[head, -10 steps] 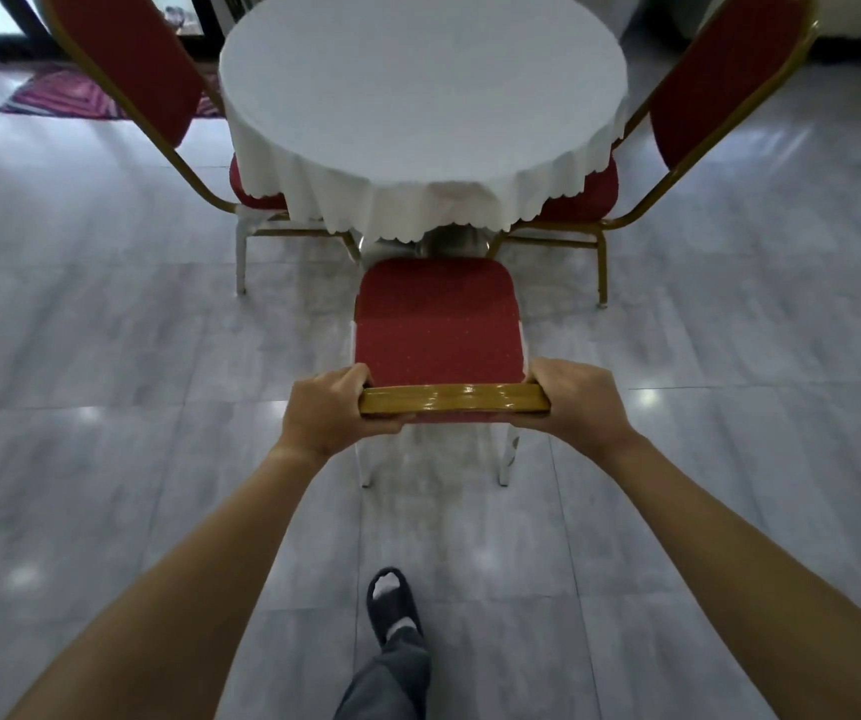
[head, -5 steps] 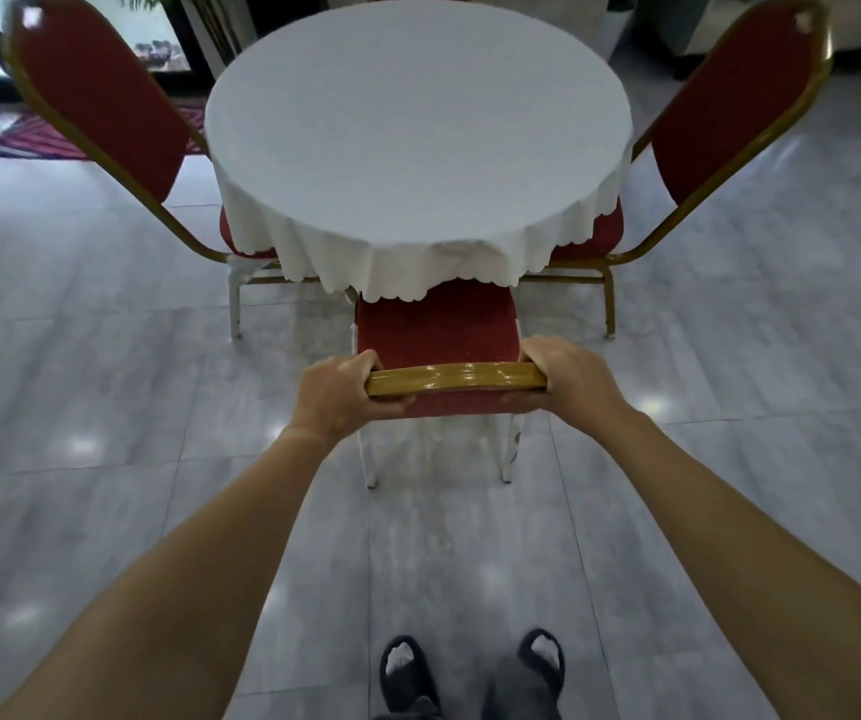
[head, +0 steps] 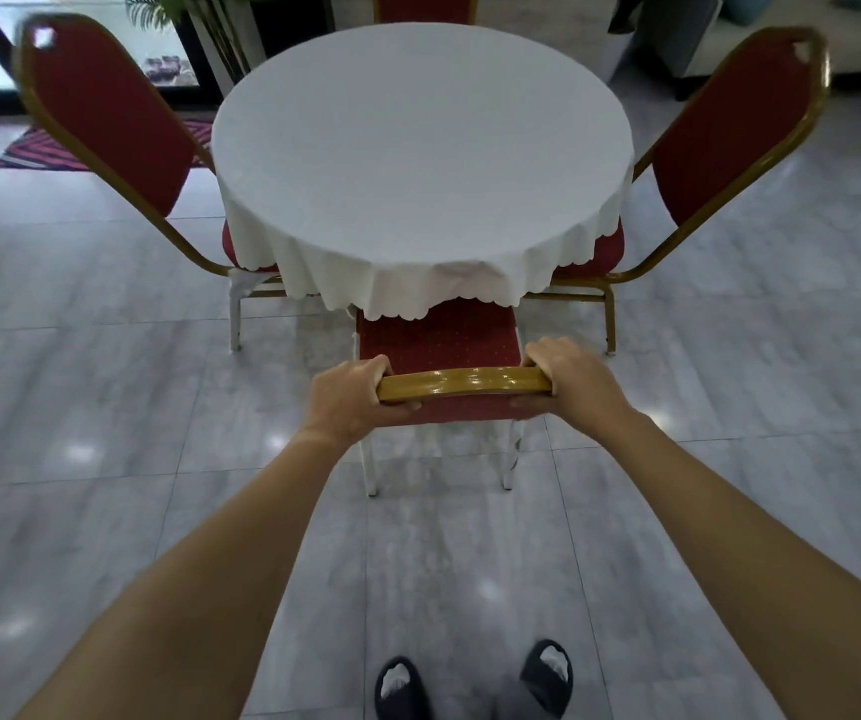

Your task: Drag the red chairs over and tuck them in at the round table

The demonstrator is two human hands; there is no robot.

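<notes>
A: Item one, nearest the wearer?

B: Two dark slippers [head: 475, 678], planted side by side on the grey tiled floor [head: 106, 407], well behind the hands. Stance square to the table, presumably for an even push.

A: Item two, the hands?

B: Left hand [head: 348, 400] clenched round the left end of the gold top rail [head: 462, 383]; right hand [head: 571, 381] clenched round the right end. One at each corner, which I judged kept the chair from slewing.

A: Item three, the thing gripped?

B: Near chair [head: 439, 335], red seat, pale legs. Seat lay just beyond the knuckles, front edge already under the hanging hem of the white tablecloth [head: 418, 163]. All four feet on the floor, as far as I could tell. Partly tucked; a little travel left, by my estimate.

A: Item four, beyond the hands?

B: Round table [head: 381, 293], top bare, nothing standing on it. Left chair [head: 106, 122] ahead and to the left of the left hand, right chair [head: 735, 127] ahead and to the right of the right hand, both with seats under the cloth. A fourth red back, far chair [head: 426, 6], directly past the table.

A: Containers?

B: Only a planter [head: 213, 33] far left, holding green fronds; the rest was too dim to list.
</notes>
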